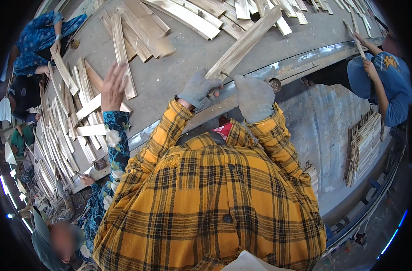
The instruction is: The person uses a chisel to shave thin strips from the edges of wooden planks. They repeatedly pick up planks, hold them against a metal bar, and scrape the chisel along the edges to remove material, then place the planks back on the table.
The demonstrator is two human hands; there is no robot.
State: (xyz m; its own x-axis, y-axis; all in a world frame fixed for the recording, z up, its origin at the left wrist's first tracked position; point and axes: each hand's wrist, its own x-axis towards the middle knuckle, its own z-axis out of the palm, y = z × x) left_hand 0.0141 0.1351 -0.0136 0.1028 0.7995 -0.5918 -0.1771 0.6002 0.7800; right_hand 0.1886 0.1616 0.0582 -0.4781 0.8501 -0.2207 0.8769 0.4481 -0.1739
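Observation:
A long pale wooden board (246, 41) slants away from me over the metal table, its near end at the table's front edge. My left hand (198, 89), in a grey glove with bare fingertips, is closed on that near end. Just to the right, my right hand (255, 97), gloved in grey too, is closed around a thin dark tool (227, 75). The tool's tip meets the board's face near its end; the handle is hidden in my fist, so its kind does not show.
A small round tin (274, 84) stands on the table edge beside my right hand. Boards (188, 18) lie along the far side, more (86, 108) at left. A co-worker's bare hand (114, 86) reaches in close on my left. Another person (380, 81) holds a strip at right.

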